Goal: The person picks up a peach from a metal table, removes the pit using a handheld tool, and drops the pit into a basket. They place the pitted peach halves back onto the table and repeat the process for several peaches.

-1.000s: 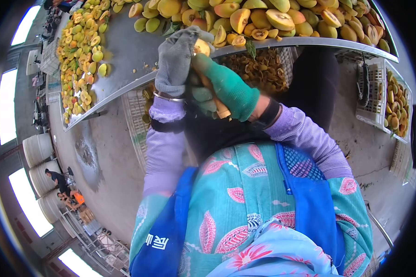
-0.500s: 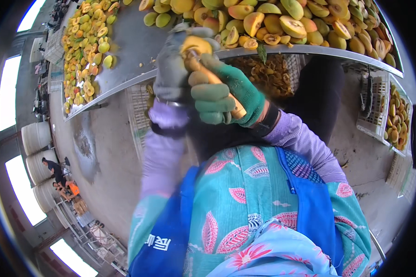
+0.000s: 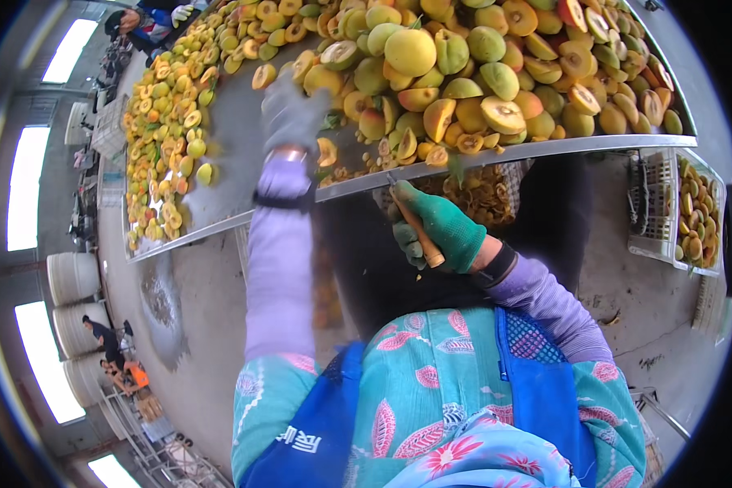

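Note:
My right hand (image 3: pixel 441 228), in a green glove with grey fingers, is closed around a wooden-handled pitting knife (image 3: pixel 419 224). The tool's thin metal tip (image 3: pixel 391 176) points up toward the table's front edge. Over the metal table (image 3: pixel 234 110), my left hand (image 3: pixel 291 118) in a grey glove stretches out, smeared by motion. Its fingers are too blurred to read. Close beside it lie a peach half (image 3: pixel 263 76) and a yellow peach (image 3: pixel 324 80). A large heap of halved yellow peaches (image 3: pixel 496 81) covers the table to the right.
More peaches (image 3: pixel 167 146) spread along the table's left side. Below the table edge, a crate holds brown-orange scraps (image 3: pixel 476 195). A white crate of peach halves (image 3: pixel 695 215) stands at right. A co-worker (image 3: pixel 142 28) is at the far left; other people (image 3: pixel 110 346) sit near large tubs (image 3: pixel 75 276).
My left hand has moved away from the tool, forward over the table; the peach both hands were working on is no longer there. My right hand has lowered slightly with the pitting knife.

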A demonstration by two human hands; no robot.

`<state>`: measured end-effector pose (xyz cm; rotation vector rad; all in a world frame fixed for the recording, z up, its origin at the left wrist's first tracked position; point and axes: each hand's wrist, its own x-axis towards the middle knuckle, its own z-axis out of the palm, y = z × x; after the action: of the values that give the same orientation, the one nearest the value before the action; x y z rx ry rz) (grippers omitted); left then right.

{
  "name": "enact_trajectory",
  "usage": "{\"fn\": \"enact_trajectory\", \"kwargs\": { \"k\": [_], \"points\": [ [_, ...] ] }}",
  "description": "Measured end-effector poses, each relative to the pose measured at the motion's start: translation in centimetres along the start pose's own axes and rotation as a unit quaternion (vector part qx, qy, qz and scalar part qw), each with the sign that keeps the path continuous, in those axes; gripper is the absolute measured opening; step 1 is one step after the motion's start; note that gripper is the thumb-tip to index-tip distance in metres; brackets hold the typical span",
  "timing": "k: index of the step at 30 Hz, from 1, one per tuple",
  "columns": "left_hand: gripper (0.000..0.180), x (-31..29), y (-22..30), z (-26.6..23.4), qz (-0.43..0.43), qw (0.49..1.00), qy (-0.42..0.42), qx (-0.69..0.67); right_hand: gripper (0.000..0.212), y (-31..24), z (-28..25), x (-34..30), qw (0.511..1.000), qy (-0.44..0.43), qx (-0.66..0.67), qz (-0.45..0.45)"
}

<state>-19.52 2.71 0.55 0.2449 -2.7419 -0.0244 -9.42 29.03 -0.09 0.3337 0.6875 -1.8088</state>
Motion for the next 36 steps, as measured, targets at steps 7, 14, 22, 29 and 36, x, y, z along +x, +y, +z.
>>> {"fn": "enact_trajectory", "kwargs": {
  "k": [7, 14, 22, 29, 36],
  "points": [
    [0.057, -0.3, 0.0, -0.6, -0.155, 0.737, -0.211, -0.623, 0.039, -3.3, 0.1, 0.0, 0.956, 0.073, -0.195, -0.207],
    [0.074, -9.0, 3.6, -3.0, -0.164, 0.393, -0.146, -0.893, 0.048, -2.9, 1.9, 5.0, 0.712, 0.083, -0.604, -0.349],
    [0.053, -10.3, 5.9, -4.5, -0.146, 0.484, -0.104, -0.856, 0.049, -1.5, 2.3, 2.8, 0.78, 0.061, -0.529, -0.328],
    [0.039, -10.8, 7.0, -3.6, -0.138, 0.671, -0.027, -0.728, 0.05, -0.4, 1.6, 3.6, 0.829, 0.046, -0.46, -0.313],
    [0.046, -10.7, 8.1, -2.8, -0.103, 0.739, 0.056, -0.664, 0.052, 0.1, 3.0, 2.5, 0.931, 0.015, -0.289, -0.222]
  ]
}}
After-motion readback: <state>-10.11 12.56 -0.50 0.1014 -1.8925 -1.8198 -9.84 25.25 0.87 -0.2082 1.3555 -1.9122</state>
